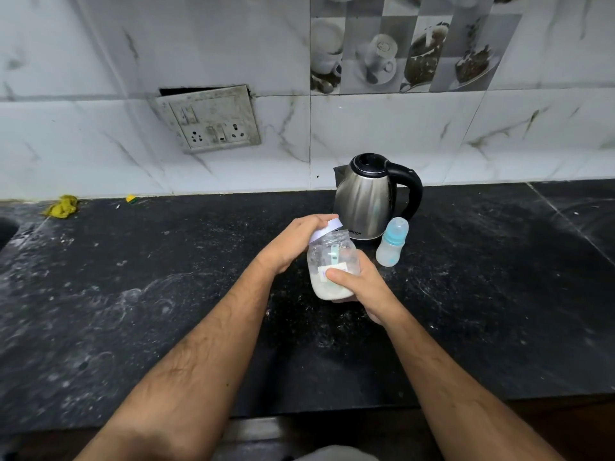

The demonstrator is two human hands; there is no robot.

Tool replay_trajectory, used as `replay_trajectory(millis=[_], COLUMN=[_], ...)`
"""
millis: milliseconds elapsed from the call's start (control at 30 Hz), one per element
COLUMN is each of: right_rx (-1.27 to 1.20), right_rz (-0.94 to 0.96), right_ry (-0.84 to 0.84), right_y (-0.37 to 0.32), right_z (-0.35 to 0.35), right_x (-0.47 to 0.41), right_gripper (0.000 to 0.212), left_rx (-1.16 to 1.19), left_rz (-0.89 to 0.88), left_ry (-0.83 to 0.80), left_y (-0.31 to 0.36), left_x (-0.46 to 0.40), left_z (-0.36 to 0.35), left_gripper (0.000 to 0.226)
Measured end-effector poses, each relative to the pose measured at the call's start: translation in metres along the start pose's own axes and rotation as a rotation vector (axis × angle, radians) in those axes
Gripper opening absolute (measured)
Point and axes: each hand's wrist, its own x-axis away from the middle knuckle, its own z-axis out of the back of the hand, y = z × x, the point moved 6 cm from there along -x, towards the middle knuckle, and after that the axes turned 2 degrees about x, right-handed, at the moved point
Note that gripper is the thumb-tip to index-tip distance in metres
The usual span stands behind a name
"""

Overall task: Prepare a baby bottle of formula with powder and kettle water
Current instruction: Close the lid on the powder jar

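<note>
A clear jar [327, 261] holds white powder in its lower part and a pale green scoop. It is tilted left above the black counter [133, 311]. My right hand [362, 287] grips the jar's body from the right. My left hand [296, 242] is closed over its white lid [327, 229]. A steel kettle [364, 201] with a black handle and lid stands just behind the jar. A small baby bottle [392, 242] with a blue teat under a clear cap stands upright at the kettle's right front.
A wall socket plate [209, 119] hangs loose on the marble tiles behind. A yellow cloth [62, 206] and a small yellow-green sponge [131, 198] lie at the counter's back left. A sink edge [5, 231] shows at the far left. The counter's front edge runs below my forearms.
</note>
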Motion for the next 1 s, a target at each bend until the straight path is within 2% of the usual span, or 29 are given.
replay_trajectory(millis=[200,500,667,767,900,1000], right_rx=[-0.012,0.019,0.088,0.087,0.068,0.059], right_rz=[-0.037,-0.009,-0.044,-0.026,-0.035,-0.037], right_ry=[0.026,0.058,0.136,0.169,0.122,0.12], right_y=[0.007,-0.004,0.003,0.004,0.005,0.003], right_z=[-0.003,-0.003,-0.004,-0.006,-0.007,-0.006], right_x=[-0.003,0.002,-0.001,-0.003,-0.006,-0.007], right_gripper=[0.081,0.07,0.076,0.08,0.082,0.089], left_rx=[-0.197,-0.171,-0.251,-0.309,-0.276,-0.291], left_rz=[-0.041,-0.067,-0.033,-0.05,-0.045,-0.121], left_ry=[-0.024,-0.08,-0.127,-0.12,-0.126,-0.037], left_y=[0.01,0.009,0.007,0.013,0.015,0.018], left_x=[0.0,0.003,0.002,0.001,0.002,0.001], left_z=[-0.001,-0.007,-0.009,-0.007,-0.003,0.002], left_gripper=[0.042,0.032,0.023,0.028,0.027,0.043])
